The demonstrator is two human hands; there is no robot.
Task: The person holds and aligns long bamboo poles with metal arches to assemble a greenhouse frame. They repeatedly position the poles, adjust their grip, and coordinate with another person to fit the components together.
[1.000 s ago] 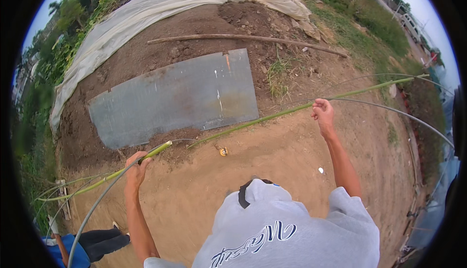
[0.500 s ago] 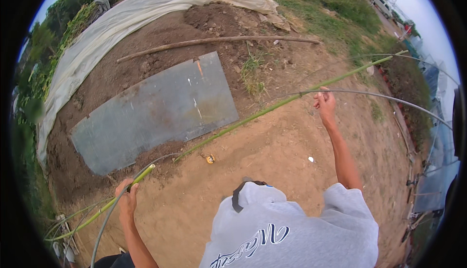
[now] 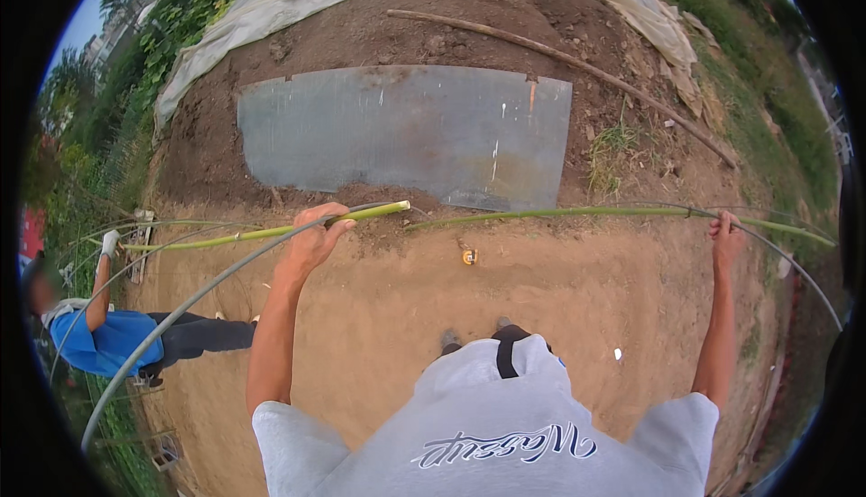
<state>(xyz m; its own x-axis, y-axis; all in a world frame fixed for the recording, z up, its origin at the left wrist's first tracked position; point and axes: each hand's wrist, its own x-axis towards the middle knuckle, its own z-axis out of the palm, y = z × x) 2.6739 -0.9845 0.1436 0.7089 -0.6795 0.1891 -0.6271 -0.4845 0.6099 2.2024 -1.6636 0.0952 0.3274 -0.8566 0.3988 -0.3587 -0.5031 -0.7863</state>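
Observation:
My left hand (image 3: 311, 243) is closed around a green bamboo-like pole (image 3: 363, 214), near its pale cut end. A bendy grey rod (image 3: 194, 297) passes through the same grip and arcs down to the lower left. Well to the right, my right hand (image 3: 726, 237) is raised with its fingers pinched at another thin grey rod (image 3: 783, 254), which curves downward. A second green pole (image 3: 595, 212) runs level beside those fingertips; whether they touch it, I cannot tell. Both poles hang in front of me above the ground, their near ends close together at the middle.
On the left a person in a blue top (image 3: 104, 339) raises a white-gloved hand (image 3: 110, 243) by the left pole's far end. A grey sheet (image 3: 406, 127) lies on dark soil, with a wooden pole (image 3: 568, 62) behind. A yellow tape measure (image 3: 469, 256) sits on the dirt.
The view has turned left, bringing the person in blue into sight. Both poles now look nearly level. My left hand sits higher in the picture, my right hand farther right and lower.

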